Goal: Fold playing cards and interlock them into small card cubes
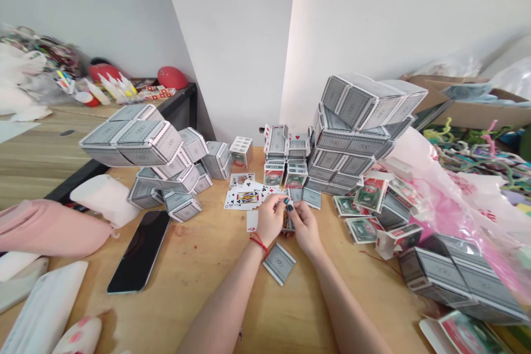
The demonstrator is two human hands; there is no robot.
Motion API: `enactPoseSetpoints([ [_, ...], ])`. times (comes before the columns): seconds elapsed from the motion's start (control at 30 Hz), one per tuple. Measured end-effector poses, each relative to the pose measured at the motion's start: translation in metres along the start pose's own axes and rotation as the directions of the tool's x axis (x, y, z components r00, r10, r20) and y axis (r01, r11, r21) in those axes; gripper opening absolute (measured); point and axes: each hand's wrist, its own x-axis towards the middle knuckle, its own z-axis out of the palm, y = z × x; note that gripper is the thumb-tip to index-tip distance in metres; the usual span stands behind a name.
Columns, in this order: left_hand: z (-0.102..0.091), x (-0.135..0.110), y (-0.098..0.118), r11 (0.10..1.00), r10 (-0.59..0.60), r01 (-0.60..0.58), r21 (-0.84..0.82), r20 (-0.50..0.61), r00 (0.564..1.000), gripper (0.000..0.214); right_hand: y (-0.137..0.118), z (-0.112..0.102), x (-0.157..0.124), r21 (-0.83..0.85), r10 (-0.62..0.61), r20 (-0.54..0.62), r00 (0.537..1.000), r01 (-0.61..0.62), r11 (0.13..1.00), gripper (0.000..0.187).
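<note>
Both hands meet at the middle of the wooden table, around a playing card (pixel 287 222) that shows a picture face between them. My left hand (pixel 270 219), with a red string bracelet at the wrist, pinches it from the left. On the other side my right hand (pixel 305 224), dark nail polish showing, has its fingers closed on it too. The fingers hide much of the card. Face-up cards (pixel 244 197) lie spread just beyond my left hand, and an ace (pixel 251 221) lies beside it. One face-down card (pixel 280 263) rests between my forearms.
Stacked blocks of folded cards stand at left (pixel 143 141) and right (pixel 352 133). Card boxes (pixel 365 229) lie right of my hands. A phone (pixel 139 251) and a pink pouch (pixel 53 227) lie on the left. A pink plastic bag (pixel 448 182) covers part of the right side.
</note>
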Motion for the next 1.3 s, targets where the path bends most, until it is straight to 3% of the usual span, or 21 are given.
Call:
enactPoseSetpoints([
  [0.1, -0.001, 0.000, 0.001, 1.000, -0.009, 0.009, -0.013, -0.015, 1.000, 0.020, -0.002, 0.003, -0.003, 0.064, 0.067, 0.098, 0.993, -0.073, 0.995, 0.031],
  [0.23, -0.002, -0.001, 0.003, 0.999, -0.027, 0.026, -0.019, -0.048, 0.998, 0.021, -0.005, 0.006, -0.004, 0.092, 0.078, 0.119, 0.990, -0.089, 0.992, 0.030],
  [0.47, 0.003, -0.003, 0.003, 0.984, -0.155, 0.141, -0.108, -0.139, 0.978, 0.023, -0.004, 0.008, -0.004, 0.119, 0.045, 0.007, 0.999, -0.045, 0.992, 0.029],
  [0.63, 0.007, -0.005, 0.000, 0.945, -0.210, 0.197, -0.260, -0.021, 0.977, 0.029, 0.000, 0.003, 0.000, 0.141, 0.016, -0.131, 0.991, 0.003, 0.990, 0.029],
  [0.77, 0.010, -0.005, -0.003, 0.956, -0.163, 0.161, -0.245, 0.012, 0.987, 0.022, 0.002, 0.001, 0.002, 0.141, -0.011, -0.185, 0.983, 0.038, 0.989, 0.027],
  [1.0, 0.011, -0.005, -0.005, 0.978, -0.169, 0.166, -0.128, -0.012, 0.985, 0.010, 0.000, 0.002, 0.000, 0.163, -0.024, -0.187, 0.982, 0.055, 0.985, 0.024],
  [1.3, 0.013, -0.008, -0.004, 0.952, -0.158, 0.151, -0.265, -0.005, 0.987, 0.008, -0.002, 0.002, -0.002, 0.266, 0.008, -0.160, 0.987, 0.035, 0.963, 0.020],
])
